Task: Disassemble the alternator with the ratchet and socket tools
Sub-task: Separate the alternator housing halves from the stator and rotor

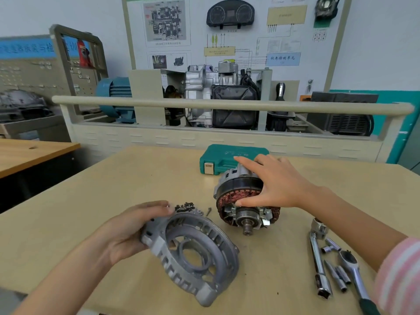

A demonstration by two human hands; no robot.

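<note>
Gripping the detached end housing (pixel 193 253) on the counter (pixel 91 201), the left hand (pixel 127 233) holds it tilted. The right hand (pixel 275 180), fingers spread, steadies the stator-rotor body (pixel 241 201). Rear housing apparently remains; ratchet (pixel 354 273) lies unused.

Bright, even room light over my tabletop (pixel 95 201), soft faint shadows, slight overall softness, wide-angle bending at the edges, far wall hazier, glints on chrome tools (pixel 318 258)
</note>
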